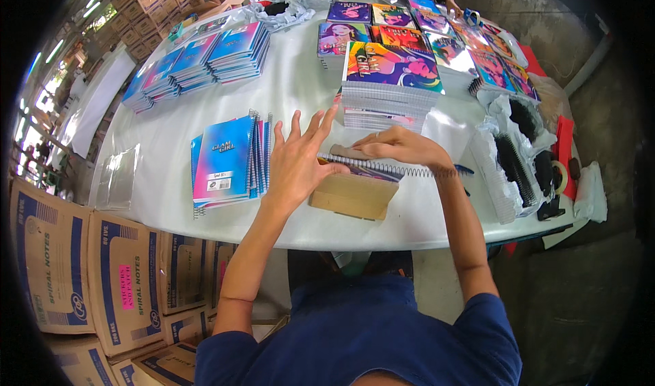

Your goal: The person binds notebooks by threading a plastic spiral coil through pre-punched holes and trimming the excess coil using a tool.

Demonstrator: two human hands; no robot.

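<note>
In front of me a spiral notebook [377, 170] rests on a tan cardboard-coloured block [351, 196]. A wire coil [416, 172] runs along the notebook's edge, its loose end sticking out to the right under my right wrist. My left hand [300, 159] is open with fingers spread, its thumb touching the notebook's left end. Curled above the coil, my right hand [399, 146] holds a greyish-brown flat piece [349, 152] against it; its exact kind is unclear. Left of my left hand lies a small pile of blue and pink spiral notebooks [225, 157].
Stacks of colourful notebooks [392, 65] stand ahead and far right; more blue stacks [235, 45] stand far left. An open package of black coils [508, 164] and a tape roll [559, 177] lie right. Cartons [126, 277] are piled lower left. Other people stand across the table.
</note>
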